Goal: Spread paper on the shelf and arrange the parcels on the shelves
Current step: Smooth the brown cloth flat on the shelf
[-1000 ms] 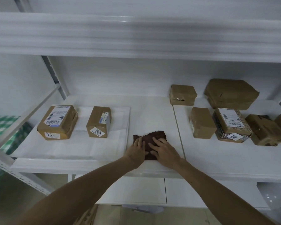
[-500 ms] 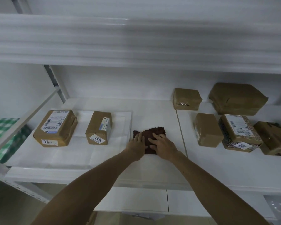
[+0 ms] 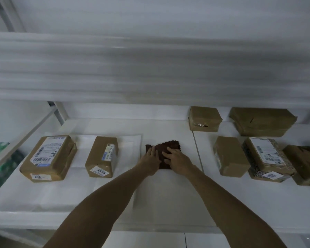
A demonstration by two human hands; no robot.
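Observation:
A dark brown cloth (image 3: 166,147) lies on the white shelf (image 3: 168,194) near its middle. My left hand (image 3: 150,161) and my right hand (image 3: 177,161) both press flat on the cloth, fingers spread. A white paper sheet (image 3: 61,190) covers the shelf's left part. On it stand a large brown parcel with a label (image 3: 48,157) and a smaller brown parcel marked 3006 (image 3: 102,156).
Several brown parcels sit on the shelf's right half: one at the back (image 3: 204,118), a bigger one (image 3: 261,121), one nearer (image 3: 230,155), a patterned labelled one (image 3: 268,159). An upper shelf edge (image 3: 150,68) overhangs. A slanted white frame bar (image 3: 25,136) is at left.
The view has tilted so the shelf sits lower in frame. Both hands stay pressed on the cloth, shifted slightly away from me.

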